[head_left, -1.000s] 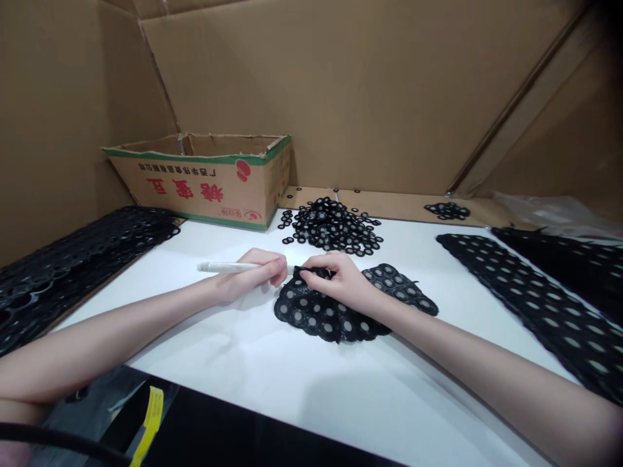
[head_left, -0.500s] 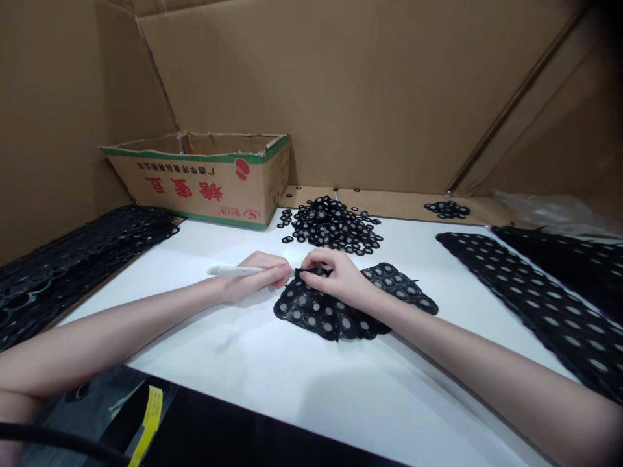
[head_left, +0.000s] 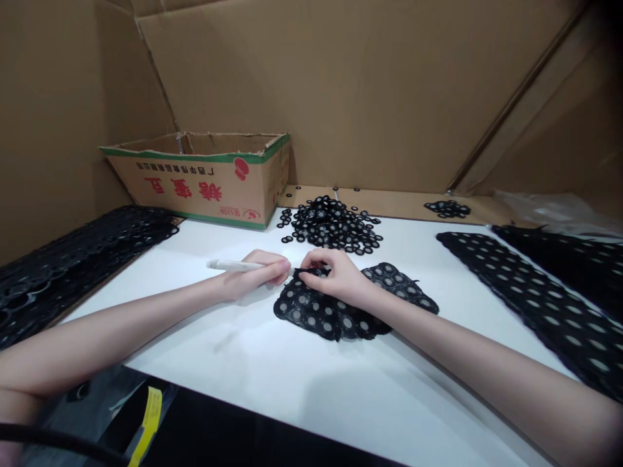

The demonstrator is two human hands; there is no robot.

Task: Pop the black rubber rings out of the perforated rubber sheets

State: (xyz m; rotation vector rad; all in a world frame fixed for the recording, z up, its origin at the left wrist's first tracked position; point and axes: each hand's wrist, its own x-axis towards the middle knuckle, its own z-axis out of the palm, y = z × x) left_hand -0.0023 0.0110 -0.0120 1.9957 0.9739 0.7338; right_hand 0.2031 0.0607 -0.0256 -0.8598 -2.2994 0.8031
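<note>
My left hand [head_left: 263,274] is closed around a white pen-like tool [head_left: 233,265], whose tip points right toward the edge of a black sheet with rows of pale round holes [head_left: 311,311]. With thumb and forefinger, my right hand [head_left: 335,275] pinches the upper edge of that sheet, close to the tool's tip. The sheet lies on the white tabletop [head_left: 233,376], partly covered by my right hand and forearm. Behind my hands is a heap of small black rings [head_left: 331,224].
A cardboard box [head_left: 195,185] with red print stands at the back left. Black holed material [head_left: 73,259] is piled at the left. Further perforated black sheets [head_left: 535,298] lie at the right, and a small ring cluster [head_left: 446,209] sits at the back. Cardboard walls [head_left: 341,91] surround the table.
Almost nothing differs. Both hands stay in place on the tool and the sheet's edge, with only very slight finger movement.
</note>
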